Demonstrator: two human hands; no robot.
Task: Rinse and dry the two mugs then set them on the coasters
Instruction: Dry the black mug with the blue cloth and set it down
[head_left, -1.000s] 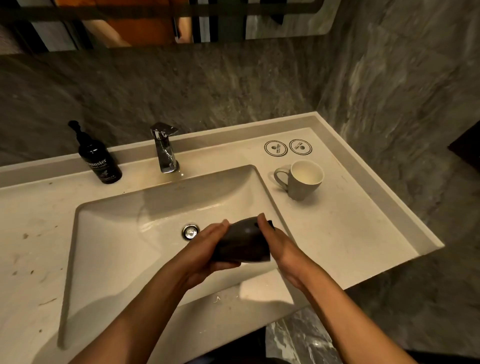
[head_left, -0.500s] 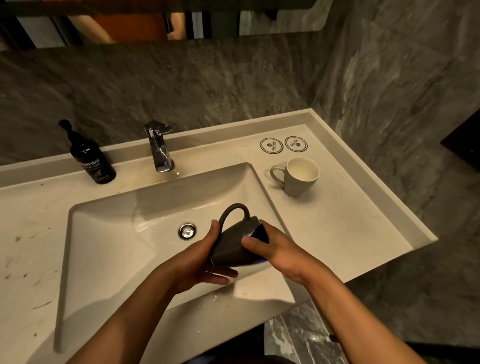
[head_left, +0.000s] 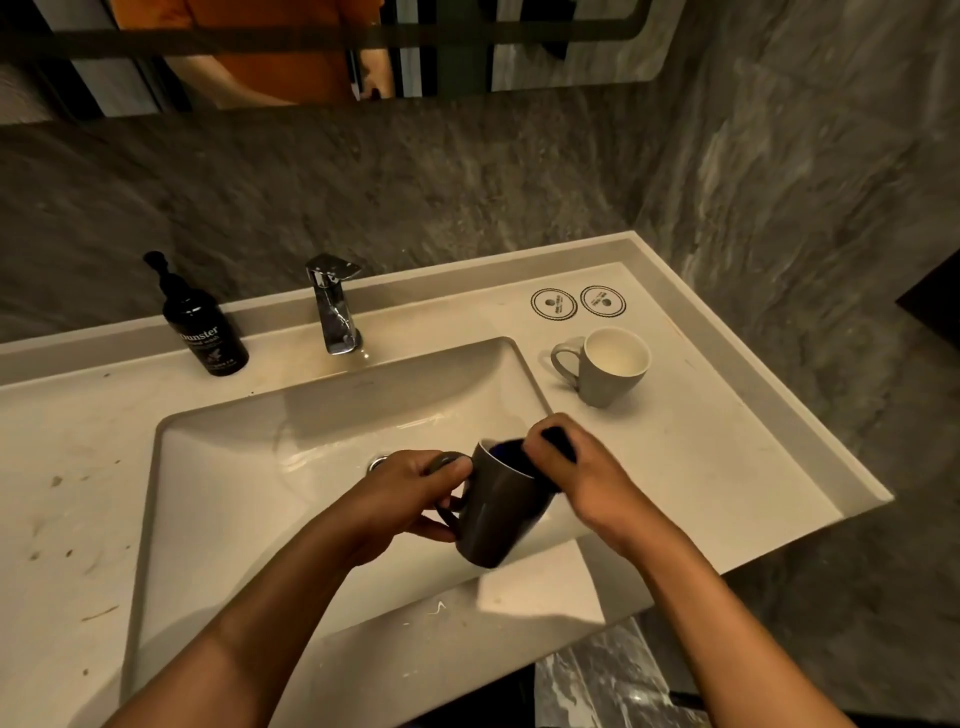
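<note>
A dark grey mug is held tilted over the front right of the sink basin, mouth up and to the right. My left hand grips its handle. My right hand presses a dark blue cloth into the mug's mouth. A light grey mug with a white inside stands upright on the counter to the right of the basin. Two round coasters lie side by side behind it, both bare.
A chrome faucet stands behind the basin; no water shows from it. A black pump bottle is at the back left. The drain peeks out beside my left hand. Stone walls close in behind and on the right.
The dark mug has turned from lying sideways to nearly upright. My left hand shifted from its body to the handle, and my right hand with the cloth moved to the mug's mouth.
</note>
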